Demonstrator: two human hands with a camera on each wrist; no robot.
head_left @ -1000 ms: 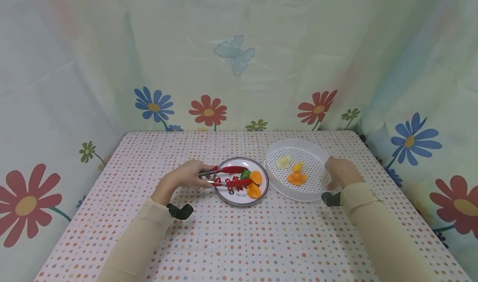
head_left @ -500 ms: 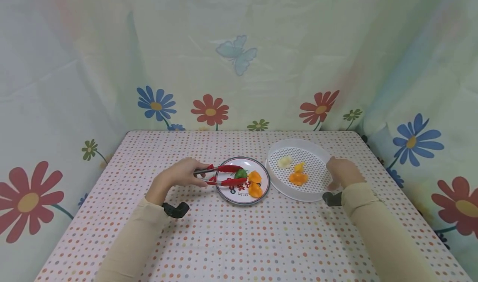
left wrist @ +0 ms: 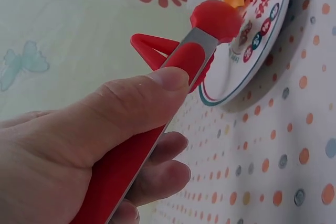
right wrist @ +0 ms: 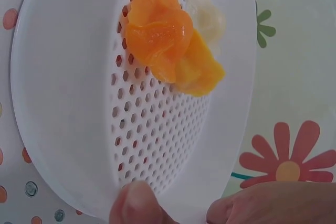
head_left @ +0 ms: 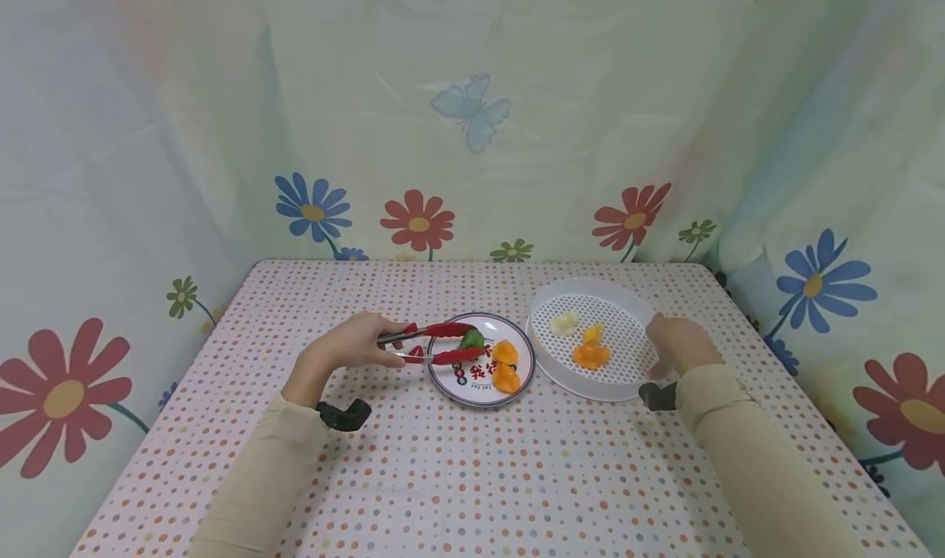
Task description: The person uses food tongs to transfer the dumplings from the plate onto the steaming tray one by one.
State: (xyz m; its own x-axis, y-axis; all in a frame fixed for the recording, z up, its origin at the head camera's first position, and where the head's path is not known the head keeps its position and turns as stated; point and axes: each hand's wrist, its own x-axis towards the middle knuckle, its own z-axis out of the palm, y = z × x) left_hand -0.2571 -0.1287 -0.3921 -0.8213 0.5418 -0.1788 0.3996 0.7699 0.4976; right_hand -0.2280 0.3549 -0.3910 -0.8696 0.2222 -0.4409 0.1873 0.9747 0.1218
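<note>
My left hand (head_left: 356,340) grips metal tongs (left wrist: 126,163) with red grips and red tips, the thumb pressed along the top arm. The tongs' red tips (head_left: 456,356) reach over a white plate (head_left: 517,332) with a dark rim and red lettering. Between the tips sits a small green dumpling-like piece (head_left: 472,339). Two orange pieces (head_left: 505,377) of similar folded shape lie at the plate's right side. My right hand (head_left: 681,343) holds the near right wall of a round white perforated steamer tray (right wrist: 63,103), thumb inside and fingers outside.
On the tray's holed floor are an orange piece (right wrist: 157,32), a yellow piece (right wrist: 199,69) and a cream piece (right wrist: 206,17). Tray and plate stand side by side on a dotted tablecloth (head_left: 472,468). Flowered curtains (head_left: 561,131) close in the back and sides.
The tongs have drawn back a little to the left. The green piece has shifted left across the plate, away from the orange pieces. My right hand stays on the tray.
</note>
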